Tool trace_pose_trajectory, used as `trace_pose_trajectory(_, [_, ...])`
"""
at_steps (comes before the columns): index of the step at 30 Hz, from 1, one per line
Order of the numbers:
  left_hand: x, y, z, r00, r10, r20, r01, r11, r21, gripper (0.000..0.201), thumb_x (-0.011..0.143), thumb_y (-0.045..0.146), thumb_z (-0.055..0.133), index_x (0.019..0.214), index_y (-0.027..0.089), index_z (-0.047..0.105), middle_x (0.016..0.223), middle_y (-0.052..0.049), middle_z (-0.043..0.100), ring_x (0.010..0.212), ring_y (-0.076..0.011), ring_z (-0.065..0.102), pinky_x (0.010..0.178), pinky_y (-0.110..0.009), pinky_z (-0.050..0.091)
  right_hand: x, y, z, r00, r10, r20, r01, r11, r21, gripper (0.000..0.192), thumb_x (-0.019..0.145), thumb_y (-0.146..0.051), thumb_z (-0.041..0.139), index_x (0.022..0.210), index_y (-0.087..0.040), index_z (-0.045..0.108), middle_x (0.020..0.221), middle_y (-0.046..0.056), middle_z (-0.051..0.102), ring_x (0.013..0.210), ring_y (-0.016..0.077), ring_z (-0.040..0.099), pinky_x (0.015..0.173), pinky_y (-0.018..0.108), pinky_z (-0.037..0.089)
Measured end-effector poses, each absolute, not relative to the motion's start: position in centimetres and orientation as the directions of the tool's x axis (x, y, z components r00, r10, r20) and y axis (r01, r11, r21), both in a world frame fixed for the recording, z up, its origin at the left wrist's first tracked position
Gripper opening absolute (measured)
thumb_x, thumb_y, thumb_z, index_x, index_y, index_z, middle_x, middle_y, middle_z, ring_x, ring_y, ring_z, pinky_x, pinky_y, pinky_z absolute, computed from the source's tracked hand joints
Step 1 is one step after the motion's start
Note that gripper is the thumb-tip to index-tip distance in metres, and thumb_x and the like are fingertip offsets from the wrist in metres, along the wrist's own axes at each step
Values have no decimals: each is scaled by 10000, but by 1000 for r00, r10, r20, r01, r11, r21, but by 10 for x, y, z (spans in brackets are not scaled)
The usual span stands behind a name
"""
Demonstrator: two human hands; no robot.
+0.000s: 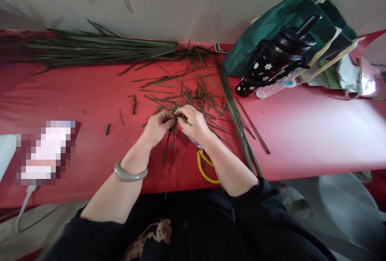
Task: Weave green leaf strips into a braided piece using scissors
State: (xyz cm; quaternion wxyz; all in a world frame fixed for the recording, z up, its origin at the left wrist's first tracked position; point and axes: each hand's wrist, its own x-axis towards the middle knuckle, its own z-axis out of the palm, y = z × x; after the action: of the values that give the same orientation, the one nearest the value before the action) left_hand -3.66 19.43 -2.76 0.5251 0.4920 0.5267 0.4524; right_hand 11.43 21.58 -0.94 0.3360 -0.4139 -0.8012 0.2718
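Observation:
My left hand (158, 126) and my right hand (193, 122) meet over the red table (301, 128), both pinching the same small bunch of thin green leaf strips (170, 144), whose ends trail toward the table's front edge. A grey-green bangle (130, 172) circles my left wrist. Under my right forearm lie scissors with yellow handles (205, 164), partly hidden. Loose cut strips (187, 88) are scattered just beyond my hands.
A long bundle of green leaves (96, 48) lies along the back left. A straight sheaf of strips (235, 116) runs to the right of my hands. A black flowered bottle (271, 64) rests on a green bag (271, 23) at back right. A blurred packet (45, 152) sits left.

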Motion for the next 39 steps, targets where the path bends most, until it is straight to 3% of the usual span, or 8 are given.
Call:
trace_pose_trajectory(4, [-32, 192, -24, 38, 987, -154, -78, 157, 985, 217, 625, 291, 665, 723, 120, 573, 591, 15, 545, 512, -73, 491, 512, -201, 393, 111, 211, -10, -361, 869, 340, 586, 495, -641, 154, 785, -189, 436, 871, -196, 564, 895, 35, 590, 837, 140, 556, 744, 248, 431])
trace_pose_trajectory(10, [-27, 189, -19, 3, 985, -174, -223, 171, 960, 241, 676, 359, 638, 673, 146, 525, 472, 47, 467, 389, -52, 423, 392, -169, 329, 110, 209, -10, -347, 853, 390, 594, 522, -612, 153, 829, -239, 409, 891, -197, 543, 877, 35, 586, 827, 137, 556, 726, 235, 431])
trace_pose_trajectory(19, [-30, 189, -16, 28, 983, -184, -245, 185, 952, 247, 652, 342, 666, 757, 147, 558, 462, 50, 494, 359, -55, 429, 366, -166, 324, 109, 209, -13, -352, 829, 434, 592, 556, -583, 174, 857, -281, 383, 887, -200, 535, 872, 36, 569, 827, 128, 547, 690, 217, 425])
trace_pose_trajectory(24, [-32, 189, -15, 54, 980, -189, -230, 197, 953, 231, 655, 345, 655, 700, 136, 568, 470, 32, 509, 383, -58, 446, 399, -177, 352, 110, 209, -14, -379, 825, 419, 592, 564, -575, 182, 860, -267, 374, 888, -197, 540, 871, 33, 566, 807, 125, 543, 695, 219, 422])
trace_pose_trajectory(33, [-35, 190, -15, -21, 992, -121, -84, 119, 989, 163, 651, 286, 623, 715, 139, 591, 539, 14, 546, 404, -69, 481, 415, -192, 380, 111, 212, -14, -407, 835, 369, 528, 545, -651, 189, 850, -256, 404, 919, -209, 573, 918, 32, 602, 878, 125, 561, 766, 219, 431])
trace_pose_trajectory(39, [-32, 190, -16, -119, 988, -103, -114, 89, 989, 92, 602, 204, 570, 653, 155, 511, 496, 35, 511, 398, -74, 482, 405, -188, 389, 106, 211, -17, -343, 875, 342, 511, 480, -713, 170, 835, -279, 448, 864, -207, 600, 850, 17, 638, 842, 124, 585, 760, 221, 434])
